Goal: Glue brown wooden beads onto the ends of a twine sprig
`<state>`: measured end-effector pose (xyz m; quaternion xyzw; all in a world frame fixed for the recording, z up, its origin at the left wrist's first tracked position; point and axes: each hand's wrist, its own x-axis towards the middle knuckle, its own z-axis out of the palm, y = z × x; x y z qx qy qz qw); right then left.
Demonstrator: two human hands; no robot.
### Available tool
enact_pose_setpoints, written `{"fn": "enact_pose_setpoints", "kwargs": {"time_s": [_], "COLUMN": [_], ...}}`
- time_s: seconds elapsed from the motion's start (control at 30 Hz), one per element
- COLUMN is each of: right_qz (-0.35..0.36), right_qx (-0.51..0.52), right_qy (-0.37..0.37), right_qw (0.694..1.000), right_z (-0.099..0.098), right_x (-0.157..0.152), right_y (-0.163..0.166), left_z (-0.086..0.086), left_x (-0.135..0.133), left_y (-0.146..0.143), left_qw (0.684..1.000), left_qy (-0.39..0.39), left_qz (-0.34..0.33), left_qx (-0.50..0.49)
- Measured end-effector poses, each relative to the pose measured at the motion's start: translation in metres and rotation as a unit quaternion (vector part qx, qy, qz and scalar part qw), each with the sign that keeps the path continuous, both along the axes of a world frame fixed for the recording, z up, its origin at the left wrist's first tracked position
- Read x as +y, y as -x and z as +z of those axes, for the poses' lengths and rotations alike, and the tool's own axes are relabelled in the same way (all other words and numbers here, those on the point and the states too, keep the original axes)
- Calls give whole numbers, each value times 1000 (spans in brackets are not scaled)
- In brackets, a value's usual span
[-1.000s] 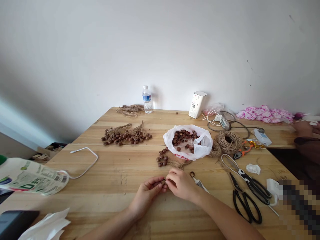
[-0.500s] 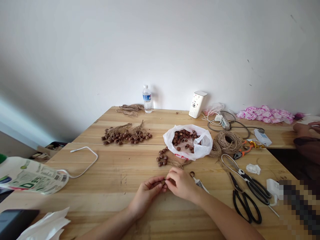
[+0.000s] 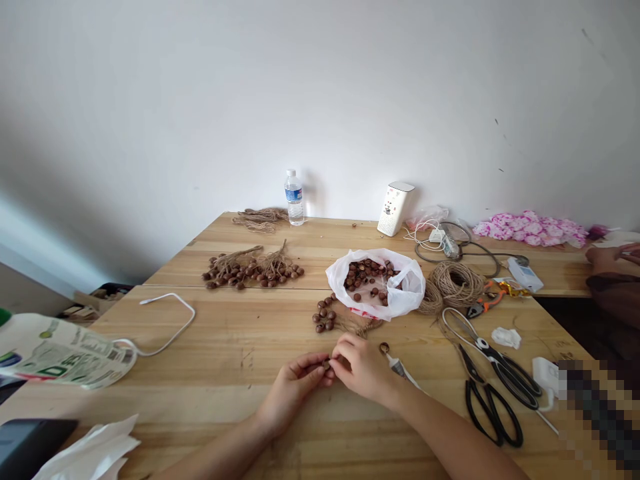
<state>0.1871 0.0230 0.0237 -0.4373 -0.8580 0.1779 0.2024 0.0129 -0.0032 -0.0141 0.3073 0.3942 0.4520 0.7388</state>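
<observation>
My left hand (image 3: 299, 385) is closed, its thumb and fingers pinching a small brown nut shell (image 3: 326, 365). Against that shell press the fingertips of my right hand (image 3: 361, 367), also closed in a pinch; what it grips is hidden. Just beyond my hands lie several brown nut shells on twine (image 3: 327, 321). Behind them a white plastic bag (image 3: 414, 293) stands open with loose brown nut shells (image 3: 367, 273) inside. A white tube (image 3: 400, 368), partly covered by my right wrist, lies beside a single shell piece (image 3: 385, 348).
Bundles of shells on twine (image 3: 253, 268) lie back left. At right are twine rolls (image 3: 457, 283), pliers (image 3: 486, 303), black-handled scissors (image 3: 493, 407) and another pair (image 3: 515, 377). A bottle (image 3: 295, 200) and white box (image 3: 396, 210) stand by the wall. Another person's hand (image 3: 607, 259) shows far right.
</observation>
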Motion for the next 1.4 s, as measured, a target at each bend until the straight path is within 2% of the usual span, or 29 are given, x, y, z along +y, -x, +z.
{"fn": "enact_pose_setpoints", "kwargs": {"time_s": [0.23,0.37,0.6,0.67,0.73,0.8,0.87,0.93,1.03,1.1,1.23,1.4], "right_qz": [2,3,-14,-37,-68,-105,-139,-163,-185,-191,-221,-260], "right_qx": [4,22,70,40,-44,-157,-254,-300,-288,-258,-221,-261], "right_qy": [1,-1,-20,-23,-10,15,40,58,63,78,89,88], "right_qw": [1000,1000,997,998,997,982,956,938,937,944,946,926], "right_z": [2,10,48,60,67,65,56,42,25,21,27,34], "right_x": [-1,-2,1,1,-3,-11,-23,-36,-51,-55,-47,-31], "right_y": [0,0,-22,-34,-46,-56,-64,-71,-82,-92,-111,-121], "left_z": [1,0,-2,-2,-2,-3,-4,-5,-5,-4,-3,-2], "left_x": [0,0,-2,-2,-2,-1,0,0,0,0,0,-1], "left_y": [1,1,1,1,1,1,1,1,1,1,1,1], "left_qw": [1000,1000,999,999,999,999,999,999,999,999,999,999], "left_qy": [-1,-4,31,35,38,37,34,33,38,39,34,38], "left_qz": [-7,-9,16,17,15,8,5,6,7,7,3,14], "left_qx": [0,-3,-9,-9,-8,-10,-15,-16,-10,-10,1,-3]}}
